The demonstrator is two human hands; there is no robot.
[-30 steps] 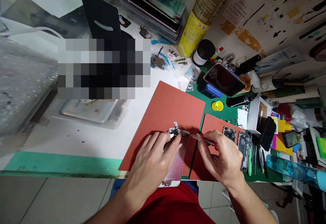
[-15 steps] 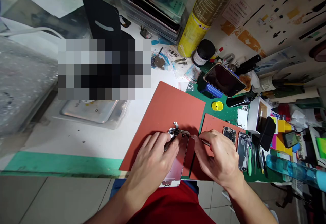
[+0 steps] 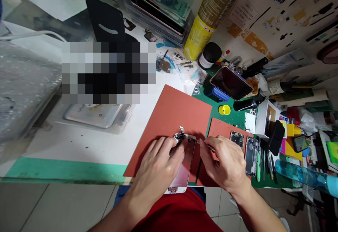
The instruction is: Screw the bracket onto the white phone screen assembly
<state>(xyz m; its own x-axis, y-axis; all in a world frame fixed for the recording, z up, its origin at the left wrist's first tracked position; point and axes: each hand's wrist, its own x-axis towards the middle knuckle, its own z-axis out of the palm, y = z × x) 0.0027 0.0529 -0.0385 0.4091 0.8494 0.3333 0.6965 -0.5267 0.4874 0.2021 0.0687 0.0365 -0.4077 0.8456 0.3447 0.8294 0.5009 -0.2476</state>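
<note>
Screen (image 3: 182, 170) lay face-down on the mat (image 3: 171, 119), left hand (image 3: 158, 167) pressing it flat; right hand (image 3: 224, 163) pinched a screwdriver (image 3: 207, 146) at its top bracket, apparently mid-disassembly.

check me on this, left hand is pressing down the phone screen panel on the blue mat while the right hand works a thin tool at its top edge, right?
Not quite: the mat is reddish-brown, not blue, as the head view shows. The rest holds: the left hand presses on the phone screen panel, and the right hand holds a thin tool at the panel's top edge.
</note>
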